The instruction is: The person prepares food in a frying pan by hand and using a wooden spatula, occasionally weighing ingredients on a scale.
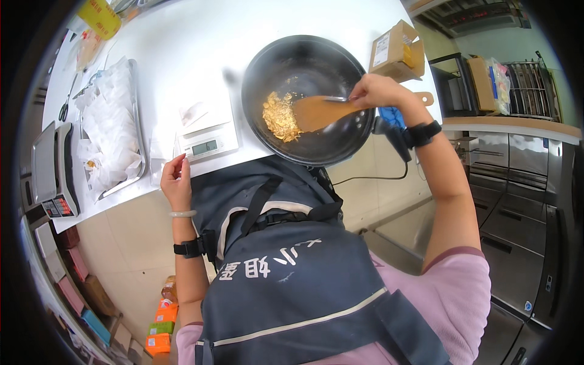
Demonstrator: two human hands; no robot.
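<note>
My right hand [376, 92] is closed round a wooden spatula [325, 114]. The broad blade lies inside a black wok [310, 58], its edge against a yellow, crumbly food mass [280, 117] on the left side of the pan. At the table's front edge, my left hand [176, 184] is held with thumb and fingers drawn together; whatever they pinch, if anything, is too small to make out. Just beyond those fingers sits a white digital kitchen scale [222, 137], bearing a small pale sheet [196, 118].
Left of the scale is a metal tray [141, 161] heaped with white paper wrappers [108, 121]. A larger scale [45, 164] and scissors [66, 106] lie farther left. Beyond the wok's right side stands an open cardboard box [392, 52]. A cable [377, 177] hangs below the wok handle [392, 137].
</note>
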